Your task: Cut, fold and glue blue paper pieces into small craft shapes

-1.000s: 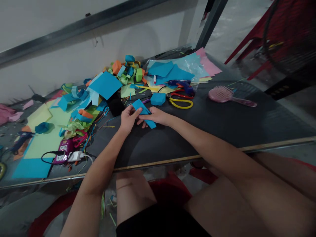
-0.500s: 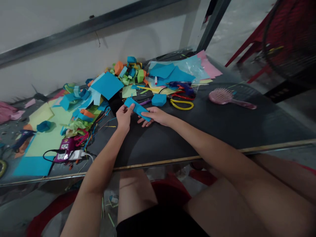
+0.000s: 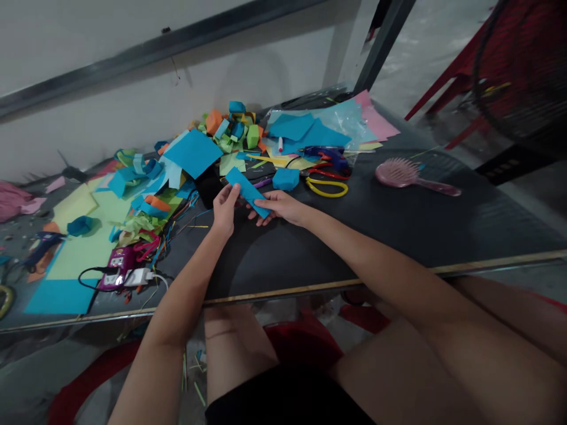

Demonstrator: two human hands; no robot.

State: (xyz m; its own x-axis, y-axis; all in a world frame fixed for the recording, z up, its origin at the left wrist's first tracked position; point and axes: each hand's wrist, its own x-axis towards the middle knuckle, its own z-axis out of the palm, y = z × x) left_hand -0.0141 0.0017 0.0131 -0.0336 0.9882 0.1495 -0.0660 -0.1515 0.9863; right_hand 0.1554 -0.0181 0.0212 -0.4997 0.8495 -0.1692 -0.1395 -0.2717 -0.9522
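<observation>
A narrow blue paper strip [image 3: 246, 190] slants between my hands above the dark table [image 3: 354, 236]. My left hand [image 3: 225, 208] grips its left side, thumb on top. The right end is pinched by my right hand [image 3: 279, 208], with the thumb over the paper and the other fingers beneath. Just behind my right hand sits a folded blue paper piece [image 3: 286, 179]. Yellow-handled scissors [image 3: 328, 188] lie to the right of that piece. A blue paper sheet [image 3: 194, 153] rests behind my left hand.
Folded coloured paper pieces [image 3: 239, 127] are heaped by the wall. A purple power strip [image 3: 117, 268] with cables and green sheets [image 3: 80, 254] lie at left. On the right are a pink hairbrush [image 3: 398, 173] and, beyond the table, a fan [image 3: 522, 77]. A glue gun [image 3: 325, 154] lies behind the scissors.
The blue strip's upper left end now shows more fully and looks flatter. My left hand has shifted slightly right and down along it. My right hand has hardly moved.
</observation>
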